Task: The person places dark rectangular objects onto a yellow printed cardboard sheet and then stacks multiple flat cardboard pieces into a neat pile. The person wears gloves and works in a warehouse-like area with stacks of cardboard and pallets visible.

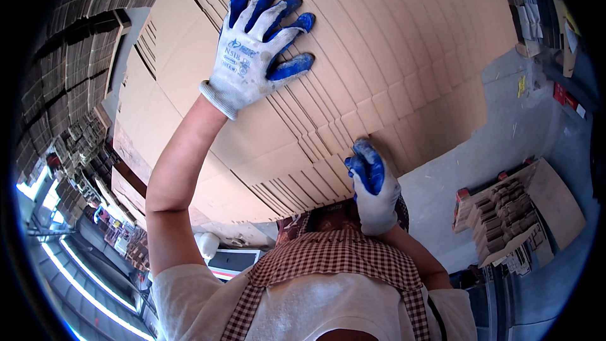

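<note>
A wide spread of overlapping brown cardboard sheets (391, 44) lies in front of me, their edges stepped in a row of close lines. My left hand (252, 57), in a white knit glove with blue-coated palm and fingers, rests flat on the sheets with its fingers spread. My right hand (372, 186), gloved the same way, is at the near edge of the cardboard, close to my body. Its fingers are curled in, with the uppermost against the sheets. Whatever those fingers may hold is hidden.
Tall stacks of flattened cardboard (69, 57) stand along the left. On the right, the grey floor (454, 170) carries an open-sided bin of folded cardboard pieces (505, 215). More bundles (524, 12) stand at the upper right. A checked apron (341, 252) covers my front.
</note>
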### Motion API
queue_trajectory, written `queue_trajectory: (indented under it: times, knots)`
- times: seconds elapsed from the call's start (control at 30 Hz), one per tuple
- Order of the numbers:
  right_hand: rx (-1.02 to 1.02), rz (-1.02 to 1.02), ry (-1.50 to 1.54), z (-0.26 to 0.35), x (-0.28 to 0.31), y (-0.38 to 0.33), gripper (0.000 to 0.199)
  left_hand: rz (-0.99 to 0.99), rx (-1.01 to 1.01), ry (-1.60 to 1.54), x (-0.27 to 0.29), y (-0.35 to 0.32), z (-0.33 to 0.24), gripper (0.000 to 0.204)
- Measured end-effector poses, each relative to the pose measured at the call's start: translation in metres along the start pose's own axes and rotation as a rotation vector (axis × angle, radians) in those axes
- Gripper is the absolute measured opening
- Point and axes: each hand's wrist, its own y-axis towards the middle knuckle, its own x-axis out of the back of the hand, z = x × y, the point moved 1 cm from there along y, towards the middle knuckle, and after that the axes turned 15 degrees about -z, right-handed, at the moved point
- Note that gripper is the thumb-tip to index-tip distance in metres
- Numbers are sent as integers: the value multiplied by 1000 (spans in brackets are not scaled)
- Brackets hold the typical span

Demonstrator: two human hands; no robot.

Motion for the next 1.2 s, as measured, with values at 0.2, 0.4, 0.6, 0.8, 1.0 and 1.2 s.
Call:
queue_trajectory:
  times: [0.2,0.4,0.6,0.8,1.0,1.2]
  knots:
    - [-509,-18,344,26,-9,13,42,-12,4,-4,-1,0,-1,55]
    - [-531,-39,237,37,-11,17,38,-28,7,-18,7,-2,0,55]
    - [-386,-80,323,36,-9,7,33,-91,-22,-174,49,-15,6,38]
    - [735,-198,-299,64,-11,47,50,-25,-199,-273,46,-62,-25,45]
    - [885,-149,-552,77,-45,94,68,256,-65,-316,33,-68,-43,80]
    - [857,-116,-570,71,-47,96,72,348,-8,-307,35,-73,-46,91]
